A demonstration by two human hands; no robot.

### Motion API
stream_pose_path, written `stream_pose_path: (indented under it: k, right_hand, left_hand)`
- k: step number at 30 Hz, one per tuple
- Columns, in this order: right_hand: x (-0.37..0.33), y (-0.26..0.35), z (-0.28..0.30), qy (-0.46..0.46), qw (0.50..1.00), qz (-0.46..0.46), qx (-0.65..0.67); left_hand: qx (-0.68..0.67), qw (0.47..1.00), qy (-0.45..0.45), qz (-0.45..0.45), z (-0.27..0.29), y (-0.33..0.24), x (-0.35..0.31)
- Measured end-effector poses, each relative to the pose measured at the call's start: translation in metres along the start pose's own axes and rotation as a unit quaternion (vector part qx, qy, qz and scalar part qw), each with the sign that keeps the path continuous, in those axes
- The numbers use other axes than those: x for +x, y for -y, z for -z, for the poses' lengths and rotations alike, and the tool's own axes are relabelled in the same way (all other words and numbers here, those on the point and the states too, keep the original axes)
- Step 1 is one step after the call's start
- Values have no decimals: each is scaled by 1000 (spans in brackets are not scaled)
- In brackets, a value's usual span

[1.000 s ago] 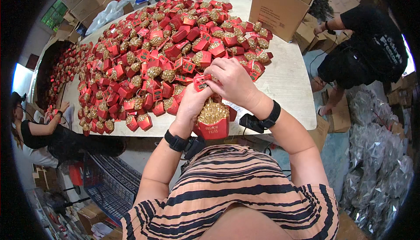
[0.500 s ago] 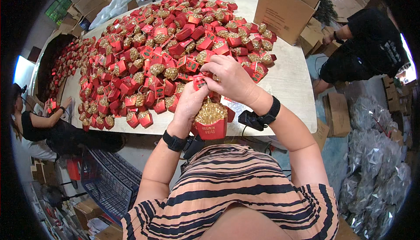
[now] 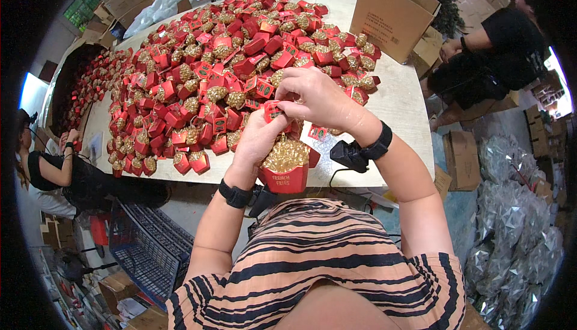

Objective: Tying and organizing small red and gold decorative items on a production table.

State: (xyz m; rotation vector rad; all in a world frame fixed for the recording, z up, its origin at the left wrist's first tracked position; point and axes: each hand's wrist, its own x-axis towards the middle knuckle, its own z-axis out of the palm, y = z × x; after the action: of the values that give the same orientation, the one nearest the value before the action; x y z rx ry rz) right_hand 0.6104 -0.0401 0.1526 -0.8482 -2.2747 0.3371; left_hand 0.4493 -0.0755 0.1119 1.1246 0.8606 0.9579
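Thumb and fingers of the left hand (image 3: 262, 140) are pinching a small red tag (image 3: 272, 111) in the head view, while the right hand (image 3: 315, 92) is pressing its thumb and fingertips together on the tag's edge. Just below the left hand, a red box of gold fries (image 3: 284, 177) is hanging or resting at the near edge of the table (image 3: 390, 113); the hand is covering its top, so I cannot tell which. The step in hand is seemingly fingertip work on the tag, and the next move is likely calling for a steady left pinch and light, fine handling from the right. Beyond the hands, a heap of similar fries boxes (image 3: 198, 89) is covering much of the table, and an open cardboard box (image 3: 387, 17) is standing on its far right.
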Motion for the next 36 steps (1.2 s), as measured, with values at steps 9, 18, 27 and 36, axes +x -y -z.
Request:
stream_pose_path:
  k: [9, 18, 27, 36]
  right_hand:
    - [10, 3, 1, 1, 999, 13, 52]
    - [-4, 13, -12, -86, 988, 59, 116]
    - [-20, 21, -24, -189, 969, 157, -1]
    - [-26, 25, -25, -181, 965, 187, -3]
  left_hand:
    - [-22, 999, 26, 3, 7, -14, -7]
    - [245, 948, -75, -190, 5, -13, -17]
    - [484, 789, -162, -344, 6, -19, -29]
    - [478, 771, -177, -383, 5, -17, -32]
